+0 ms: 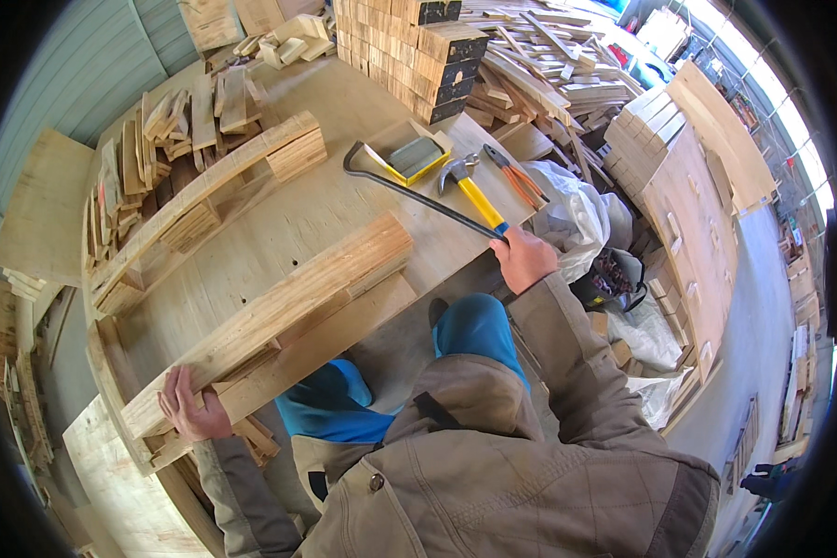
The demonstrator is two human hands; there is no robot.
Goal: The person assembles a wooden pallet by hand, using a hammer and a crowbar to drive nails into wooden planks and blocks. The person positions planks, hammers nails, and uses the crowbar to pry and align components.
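Note:
In front of me a long wooden piece (288, 312), a plank with blocks fixed between two boards, lies slanted along the table's near edge. My left hand (193, 406) grips its near left end, fingers over the top. On the right, my right hand (527, 258) is closed round the lower end of a claw hammer (479, 198) with a yellow and blue handle. The black pry bar (418, 197) runs to the same hand; whether the fingers touch it is hidden. Beyond the hammer lie orange-handled pliers (516, 175) and a yellow tray (406, 160) holding grey strips of nails.
A similar wooden piece (214, 205) lies farther back on the plywood table (344, 200). Behind it are loose offcuts (186, 121). A tall stack of blocks (400, 51) stands at the back. White sacks (577, 209) and a dark bucket (612, 279) sit right of the table.

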